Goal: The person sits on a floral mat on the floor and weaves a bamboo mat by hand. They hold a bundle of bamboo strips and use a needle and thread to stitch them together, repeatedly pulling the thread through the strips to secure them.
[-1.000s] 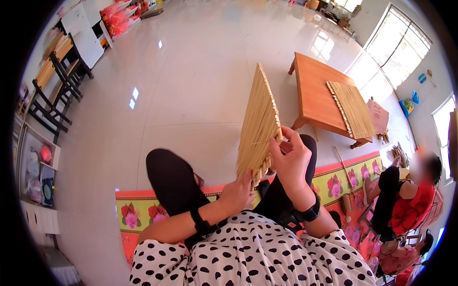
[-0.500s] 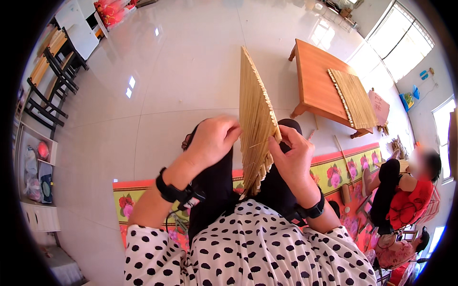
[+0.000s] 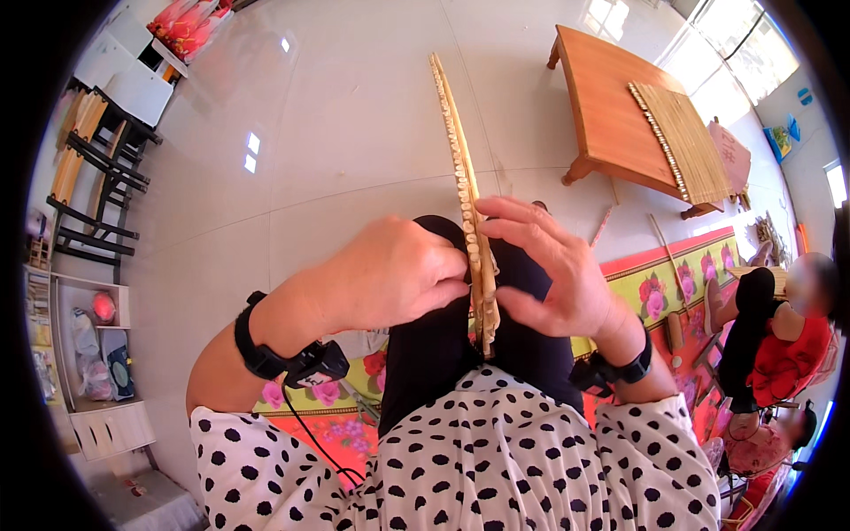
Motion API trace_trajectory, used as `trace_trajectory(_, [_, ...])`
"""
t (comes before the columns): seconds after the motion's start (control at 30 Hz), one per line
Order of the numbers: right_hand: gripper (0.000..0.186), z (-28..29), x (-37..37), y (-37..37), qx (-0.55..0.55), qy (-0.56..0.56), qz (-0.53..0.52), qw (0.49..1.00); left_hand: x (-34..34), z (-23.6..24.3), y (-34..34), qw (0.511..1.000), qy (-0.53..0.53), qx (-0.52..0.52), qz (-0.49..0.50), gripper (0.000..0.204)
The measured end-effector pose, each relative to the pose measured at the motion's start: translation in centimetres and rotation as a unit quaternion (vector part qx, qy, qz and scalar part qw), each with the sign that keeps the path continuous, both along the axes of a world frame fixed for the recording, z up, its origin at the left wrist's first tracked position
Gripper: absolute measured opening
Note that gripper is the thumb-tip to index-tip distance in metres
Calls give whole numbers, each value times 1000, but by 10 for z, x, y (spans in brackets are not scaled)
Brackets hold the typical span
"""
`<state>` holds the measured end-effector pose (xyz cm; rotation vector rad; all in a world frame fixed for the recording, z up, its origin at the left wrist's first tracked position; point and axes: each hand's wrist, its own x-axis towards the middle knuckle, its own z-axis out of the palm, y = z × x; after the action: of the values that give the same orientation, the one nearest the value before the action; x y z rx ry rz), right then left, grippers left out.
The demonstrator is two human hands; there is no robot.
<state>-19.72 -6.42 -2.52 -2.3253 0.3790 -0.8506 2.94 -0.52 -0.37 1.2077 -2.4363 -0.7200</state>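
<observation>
A straw-coloured mat of thin stalks bound side by side [image 3: 462, 168] stands upright between my knees, seen almost edge-on with its row of cut or folded ends facing up. My left hand [image 3: 398, 270] is closed in a pinch against the mat's left side; what its fingers grip is hidden. On the right side, my right hand [image 3: 562, 274] has its fingers stretched out and its thumb apart, fingertips touching or very close to the mat's top edge. Black bands with small devices circle both wrists.
A low wooden table [image 3: 611, 106] at the far right bears a similar stalk mat [image 3: 677, 142]. A flowered floor mat [image 3: 651, 292] lies under me. Two people sit at right, one in red [image 3: 788, 372]. At left stand stacked chairs [image 3: 97, 177] and an open cabinet [image 3: 93, 354].
The mat has turned from showing its broad left face to nearly edge-on. My left hand has come in against it. My right hand has loosened its pinch and spread its fingers.
</observation>
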Motion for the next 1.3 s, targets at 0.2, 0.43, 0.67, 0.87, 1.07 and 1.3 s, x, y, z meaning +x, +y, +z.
trace_trajectory(0.2, [49,-5,28,-41,-25,-44,105,993,-7,-2,14,981,-114,-158,8,10])
trace_trajectory(0.43, [59,-19,55,-48,-14,-46,201,978,-24,-7,27,907,-243,-343,-6,10])
trace_trajectory(0.67, [53,-22,59,-48,30,-62,213,975,-4,-10,22,925,-228,-293,-86,9])
trace_trajectory(0.87, [53,-14,40,-57,35,-38,212,976,63,-16,67,944,-277,-177,-33,14])
trace_trajectory(1.07, [43,-14,43,-50,57,-70,195,977,55,-16,68,956,-132,-201,171,14])
trace_trajectory(1.3, [38,-9,34,-50,38,-57,187,980,35,-50,56,968,-130,-79,199,27])
